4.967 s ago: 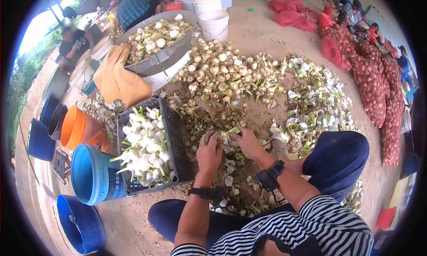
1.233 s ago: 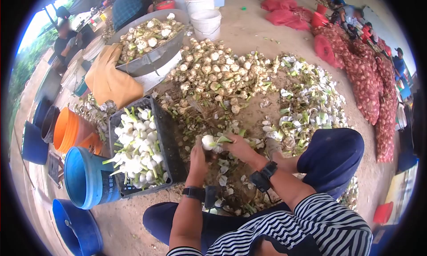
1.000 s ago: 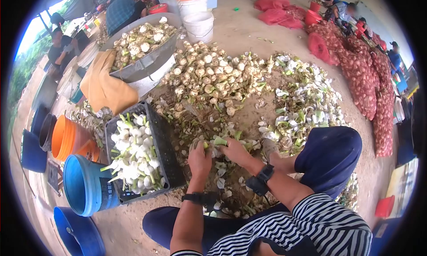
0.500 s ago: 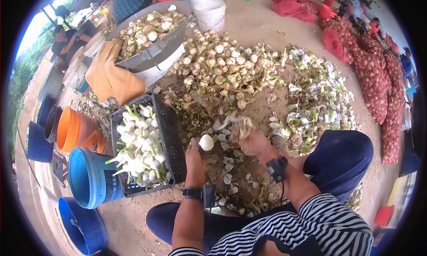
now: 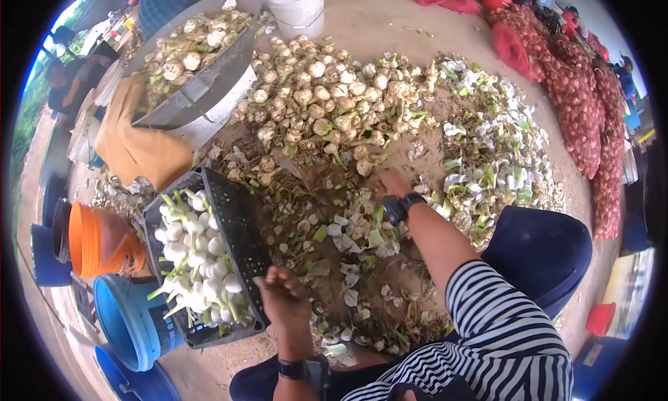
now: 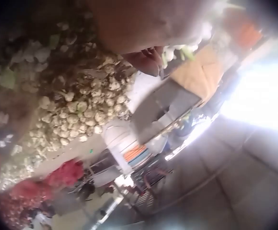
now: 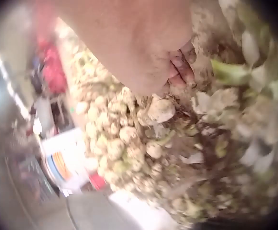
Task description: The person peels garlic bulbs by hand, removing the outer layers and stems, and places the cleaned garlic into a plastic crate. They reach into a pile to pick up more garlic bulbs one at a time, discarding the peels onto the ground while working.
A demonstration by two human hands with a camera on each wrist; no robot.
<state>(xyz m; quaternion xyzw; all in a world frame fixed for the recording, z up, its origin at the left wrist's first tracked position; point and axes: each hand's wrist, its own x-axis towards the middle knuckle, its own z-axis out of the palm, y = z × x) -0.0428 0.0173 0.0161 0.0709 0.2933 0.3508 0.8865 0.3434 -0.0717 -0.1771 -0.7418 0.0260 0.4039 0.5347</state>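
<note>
In the head view my left hand [image 5: 284, 302] is at the right edge of a black plastic crate [image 5: 236, 223], its fingers loosely bent and no bulb showing in them. Peeled white garlic bulbs [image 5: 198, 258] with green stems fill the crate. My right hand [image 5: 395, 182] reaches low over the floor at the near edge of a heap of unpeeled garlic [image 5: 327, 95]. A single garlic bulb [image 5: 364, 168] lies just beyond its fingertips. In the right wrist view the fingers [image 7: 182, 72] are bent, dirt on their tips, with a bulb [image 7: 161, 110] close by.
Loose peelings [image 5: 362, 227] cover the ground between the hands, with more husks [image 5: 501, 150] at the right. Blue [image 5: 125, 324] and orange buckets [image 5: 97, 237] stand left of the crate. A grey tub [image 5: 195, 88] of garlic sits behind it. Red net sacks [image 5: 570, 108] lie far right.
The white peeled bulb has left my left hand, which moved down and left to the crate. My right hand has let go of the peelings and moved forward to the garlic heap.
</note>
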